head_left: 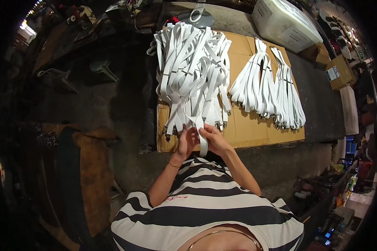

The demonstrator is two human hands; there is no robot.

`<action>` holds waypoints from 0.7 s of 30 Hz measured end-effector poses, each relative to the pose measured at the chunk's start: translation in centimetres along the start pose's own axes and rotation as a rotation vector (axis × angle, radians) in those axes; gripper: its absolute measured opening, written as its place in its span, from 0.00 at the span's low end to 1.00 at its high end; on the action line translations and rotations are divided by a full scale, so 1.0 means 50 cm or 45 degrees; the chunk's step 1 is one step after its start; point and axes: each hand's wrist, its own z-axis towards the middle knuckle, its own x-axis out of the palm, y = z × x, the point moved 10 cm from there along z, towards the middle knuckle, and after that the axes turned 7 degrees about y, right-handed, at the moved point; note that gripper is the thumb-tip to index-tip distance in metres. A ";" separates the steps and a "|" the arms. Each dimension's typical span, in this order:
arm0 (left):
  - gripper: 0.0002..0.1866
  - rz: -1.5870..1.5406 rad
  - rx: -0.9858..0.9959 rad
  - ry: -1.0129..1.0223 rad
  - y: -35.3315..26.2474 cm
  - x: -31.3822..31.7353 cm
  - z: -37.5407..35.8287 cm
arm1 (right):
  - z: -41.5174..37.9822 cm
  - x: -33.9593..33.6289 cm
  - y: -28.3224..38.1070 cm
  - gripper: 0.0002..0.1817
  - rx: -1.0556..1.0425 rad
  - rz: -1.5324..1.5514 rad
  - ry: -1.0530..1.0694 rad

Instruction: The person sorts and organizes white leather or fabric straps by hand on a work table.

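Observation:
A large heap of white suspenders (184, 69), flat straps with small metal clips at their ends, lies on a cardboard sheet (238, 129) in front of me. At the heap's near edge, my right hand (213, 137) pinches one white strap between thumb and fingers, and its end hangs down past the cardboard. My left hand (187, 142) is curled against the same pair of suspenders, its fingertips partly hidden behind the strap. To the right, two fanned bundles of white suspenders (257, 85) (287, 94) lie with their clips towards me.
A white plastic bin (287, 25) stands at the back right, with a small cardboard box (340, 72) beyond the dark table's right side. Behind the heap sits a grey rounded object (201, 19). Stools (104, 70) and a brown draped sheet (95, 180) are at the left.

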 end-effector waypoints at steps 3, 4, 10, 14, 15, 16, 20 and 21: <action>0.29 0.065 0.019 0.272 -0.024 0.118 -0.046 | -0.030 0.034 -0.048 0.13 0.165 0.101 0.100; 0.26 0.034 -0.037 0.378 -0.020 0.121 -0.050 | -0.041 0.046 -0.067 0.13 0.218 0.202 0.192; 0.13 0.212 0.269 0.182 -0.019 0.091 -0.095 | -0.108 -0.012 -0.029 0.17 0.186 -0.771 0.117; 0.13 0.445 0.422 0.056 0.002 0.132 -0.159 | -0.184 -0.046 -0.005 0.18 -0.038 -0.551 0.043; 0.12 0.440 0.414 0.007 0.022 0.134 -0.177 | -0.203 -0.053 -0.013 0.18 -0.040 -0.539 0.049; 0.12 0.551 0.458 -0.025 0.034 0.141 -0.195 | -0.220 -0.060 -0.028 0.18 -0.003 -0.425 0.065; 0.11 0.768 0.475 -0.201 0.112 0.175 -0.291 | -0.286 -0.080 -0.097 0.18 0.047 -0.305 0.075; 0.11 0.784 0.463 -0.231 0.137 0.170 -0.314 | -0.303 -0.079 -0.124 0.18 0.050 -0.260 0.093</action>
